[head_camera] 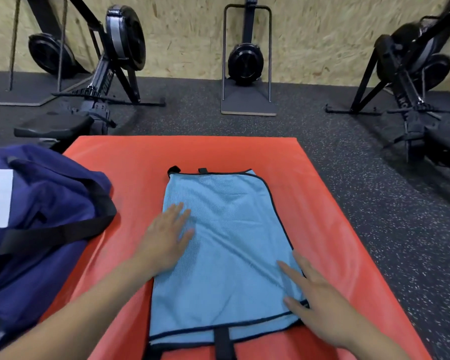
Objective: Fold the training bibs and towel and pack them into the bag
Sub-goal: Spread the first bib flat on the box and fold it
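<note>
A light blue towel (226,250) with dark piping lies folded into a long rectangle in the middle of a red mat (322,193), its short ends at twelve and six o'clock. A black strap (224,342) sticks out from under its near edge at six o'clock, and two small black loops (174,169) show at its far edge toward eleven o'clock. The left hand (166,237) lies flat on the towel's left edge at about nine o'clock from the towel's centre, palm down, fingers straight and slightly spread, pointing toward twelve. The right hand (320,302) lies flat on the towel's near right corner at about four o'clock, fingers straight and a little apart, pointing toward eleven; its outer side lies over the piping and onto the mat. Neither hand grips the cloth. A dark blue bag (42,229) with black straps and a white label sits at nine o'clock, partly on the mat's left edge and well apart from the towel. Beyond the mat, at twelve o'clock, black rowing machines (120,63) stand on a dark speckled floor (374,229) against a chipboard wall (192,35).
</note>
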A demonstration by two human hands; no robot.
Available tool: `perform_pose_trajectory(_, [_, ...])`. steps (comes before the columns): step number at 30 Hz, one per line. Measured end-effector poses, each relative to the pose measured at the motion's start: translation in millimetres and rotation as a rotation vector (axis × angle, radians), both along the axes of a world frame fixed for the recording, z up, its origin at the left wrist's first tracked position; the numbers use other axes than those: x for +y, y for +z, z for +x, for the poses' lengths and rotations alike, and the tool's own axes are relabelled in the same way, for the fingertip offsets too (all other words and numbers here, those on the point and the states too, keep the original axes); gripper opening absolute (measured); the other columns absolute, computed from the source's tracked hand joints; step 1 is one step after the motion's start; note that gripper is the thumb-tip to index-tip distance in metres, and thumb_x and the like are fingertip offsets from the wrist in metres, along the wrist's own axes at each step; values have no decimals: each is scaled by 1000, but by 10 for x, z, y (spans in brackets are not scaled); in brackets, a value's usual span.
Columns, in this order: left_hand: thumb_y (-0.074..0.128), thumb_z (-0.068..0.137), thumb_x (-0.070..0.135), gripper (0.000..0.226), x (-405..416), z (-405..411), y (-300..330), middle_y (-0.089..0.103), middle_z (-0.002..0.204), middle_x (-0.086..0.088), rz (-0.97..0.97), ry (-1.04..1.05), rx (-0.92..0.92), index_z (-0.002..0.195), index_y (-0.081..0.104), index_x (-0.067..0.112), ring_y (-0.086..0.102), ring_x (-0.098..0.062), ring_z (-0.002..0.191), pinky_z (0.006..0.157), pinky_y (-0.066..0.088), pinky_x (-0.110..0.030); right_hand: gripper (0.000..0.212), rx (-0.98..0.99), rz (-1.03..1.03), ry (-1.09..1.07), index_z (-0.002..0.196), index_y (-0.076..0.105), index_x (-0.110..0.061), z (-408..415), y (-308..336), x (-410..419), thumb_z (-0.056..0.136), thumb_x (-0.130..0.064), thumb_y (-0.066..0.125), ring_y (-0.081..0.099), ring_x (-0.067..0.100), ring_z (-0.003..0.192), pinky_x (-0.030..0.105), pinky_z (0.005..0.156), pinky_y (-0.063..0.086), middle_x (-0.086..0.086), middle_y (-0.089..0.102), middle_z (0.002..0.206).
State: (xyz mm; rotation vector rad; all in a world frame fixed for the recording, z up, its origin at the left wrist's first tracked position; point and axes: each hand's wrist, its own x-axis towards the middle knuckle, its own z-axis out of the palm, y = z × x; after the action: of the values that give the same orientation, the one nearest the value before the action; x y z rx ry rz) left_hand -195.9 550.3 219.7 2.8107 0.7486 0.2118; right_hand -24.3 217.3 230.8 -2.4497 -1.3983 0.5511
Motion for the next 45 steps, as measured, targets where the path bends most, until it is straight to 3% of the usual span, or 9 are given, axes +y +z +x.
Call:
perform_pose_trajectory(2, [-12, 82, 81, 98, -452, -324, -20, 1, 164, 10, -68, -154, 35, 158, 16, 27, -3, -10, 154, 123, -5, -27, 69, -9, -10, 20, 156, 8, -39, -34, -14, -23, 102, -39, 50, -13, 2, 150, 17, 120, -2, -15, -19, 158])
perform_pose_trajectory(4, [-14, 82, 80, 92, -799, -643, -34, -8, 161, 17, -72, -256, 80, 158, 7, 32, -15, 0, 149, 120, -13, -23, 67, -7, -20, 18, 158, 10, -33, -105, -11, -75, 103, -36, 49, -11, 5, 151, 20, 122, -1, -15, -15, 159])
perform_pose_trajectory(14, [-13, 85, 77, 79, -1033, -1831, -68, -11, 161, 22, -62, -243, 145, 154, 0, 41, -17, 9, 146, 123, -5, -25, 66, 11, -18, 101, 160, 13, -24, -519, 85, -498, 104, -37, 47, -3, 7, 152, 12, 114, -5, -7, -3, 166])
perform_pose_trajectory(20, [4, 97, 69, 69, -1101, -2333, -187, 11, 163, 19, -55, -202, 56, 156, 18, 35, 4, 4, 150, 122, 3, -22, 57, -80, 33, 175, 156, 23, -31, -582, 15, -1020, 105, -32, 47, 1, 1, 151, 5, 113, -6, -16, 5, 160])
perform_pose_trajectory(25, [1, 90, 78, 74, -1174, -2531, -135, 11, 158, 31, -103, -162, 18, 152, 22, 43, 3, 11, 147, 122, 2, -19, 50, -28, 86, 196, 148, 34, -45, -533, -4, -1260, 104, -29, 50, 7, -2, 150, 16, 121, 5, -21, 20, 160])
perform_pose_trajectory(30, [13, 100, 65, 53, -1097, -2607, -96, 13, 159, 34, -47, -211, 29, 149, 27, 51, 11, 3, 150, 122, 7, -24, 45, -54, 139, 245, 139, 48, -50, -477, -11, -1268, 103, -24, 52, 6, -12, 147, 20, 123, 12, -29, 24, 156])
perform_pose_trajectory(37, [23, 107, 47, 50, -1036, -2412, -63, 5, 167, 15, 140, -320, 33, 153, 37, 33, 6, -11, 154, 120, 12, -35, 54, -202, 184, 328, 143, 52, -37, -491, -99, -1025, 98, -9, 45, -1, 3, 153, 28, 122, 11, -25, 3, 164])
perform_pose_trajectory(40, [25, 107, 45, 50, -1059, -2326, -22, 4, 167, 13, 128, -349, 6, 144, 53, 24, 5, -12, 154, 120, 12, -35, 50, -240, 240, 338, 134, 62, -24, -480, -123, -930, 91, -4, 45, 7, 8, 154, 31, 122, 20, -18, 14, 165])
perform_pose_trajectory(45, [25, 106, 44, 52, -1121, -2264, 70, 5, 167, 15, 90, -349, -46, 144, 51, 20, 4, -11, 154, 120, 12, -35, 41, -196, 292, 305, 131, 64, -20, -450, -126, -827, 96, -5, 48, 17, 2, 151, 27, 119, 20, -22, 33, 157])
